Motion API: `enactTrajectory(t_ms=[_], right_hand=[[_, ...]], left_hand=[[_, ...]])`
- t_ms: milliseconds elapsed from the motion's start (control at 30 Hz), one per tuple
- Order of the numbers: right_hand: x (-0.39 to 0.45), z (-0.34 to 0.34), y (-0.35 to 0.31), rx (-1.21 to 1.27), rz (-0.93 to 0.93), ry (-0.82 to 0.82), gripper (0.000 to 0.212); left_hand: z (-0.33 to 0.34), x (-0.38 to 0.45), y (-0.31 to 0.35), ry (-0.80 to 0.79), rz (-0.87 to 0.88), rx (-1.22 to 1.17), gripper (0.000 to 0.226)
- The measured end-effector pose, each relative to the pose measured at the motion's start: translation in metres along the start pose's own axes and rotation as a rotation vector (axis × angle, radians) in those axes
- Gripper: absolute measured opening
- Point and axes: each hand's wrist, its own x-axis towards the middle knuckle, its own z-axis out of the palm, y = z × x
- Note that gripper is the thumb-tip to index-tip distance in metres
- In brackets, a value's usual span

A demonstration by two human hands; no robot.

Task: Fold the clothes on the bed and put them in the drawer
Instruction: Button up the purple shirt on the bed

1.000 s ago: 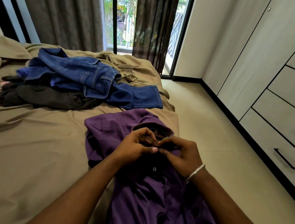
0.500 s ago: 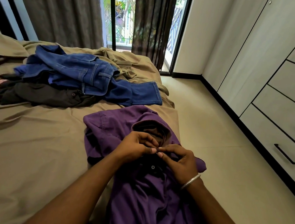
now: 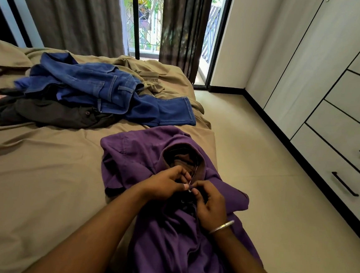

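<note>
A purple shirt lies spread along the near right edge of the bed, its brown-lined collar pointing away from me. My left hand and my right hand meet just below the collar. Both pinch the shirt's front placket at a button, fingertips touching. A silver bangle sits on my right wrist. Farther back on the bed lie blue jeans on top of a dark garment. The drawers with black handles are in the white wardrobe at the right.
The tan sheet is rumpled at the far end, with a bare stretch at the near left. A tiled floor strip runs between bed and wardrobe. Curtains and a glass balcony door stand behind the bed.
Both hands slid a little down the shirt's front toward me, from the collar opening to the placket below it. The clothes pile has not moved.
</note>
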Motion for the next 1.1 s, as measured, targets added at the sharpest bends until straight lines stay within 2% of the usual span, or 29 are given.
enactTrajectory(t_ms=[167,300,367,533,733,900,1033,1100], right_hand=[[-0.001,0.003,0.002,-0.034,-0.011,0.006,0.010],[-0.003,0.000,0.000,-0.036,-0.015,0.018,0.007],[-0.003,-0.001,-0.002,-0.039,-0.008,0.023,0.007],[-0.002,-0.001,-0.002,-0.041,0.030,0.003,0.011],[-0.002,-0.002,-0.003,-0.003,0.061,-0.017,0.009],[0.004,-0.009,-0.007,0.222,0.181,-0.054,0.023],[0.008,-0.014,-0.006,0.243,0.186,-0.092,0.025],[0.013,-0.015,-0.003,0.266,0.196,-0.102,0.017]], left_hand=[[0.000,-0.003,-0.001,-0.006,0.000,0.243,0.018],[0.006,-0.006,0.012,0.039,0.018,0.610,0.021],[0.007,-0.007,0.015,0.055,0.048,0.692,0.024],[0.003,-0.010,0.017,0.010,0.048,0.705,0.036],[0.002,-0.012,0.014,0.050,0.093,0.703,0.032],[0.005,-0.007,0.009,0.072,0.132,0.543,0.030],[0.009,-0.006,0.003,0.094,0.141,0.366,0.024],[0.011,-0.003,-0.001,0.106,0.134,0.255,0.021]])
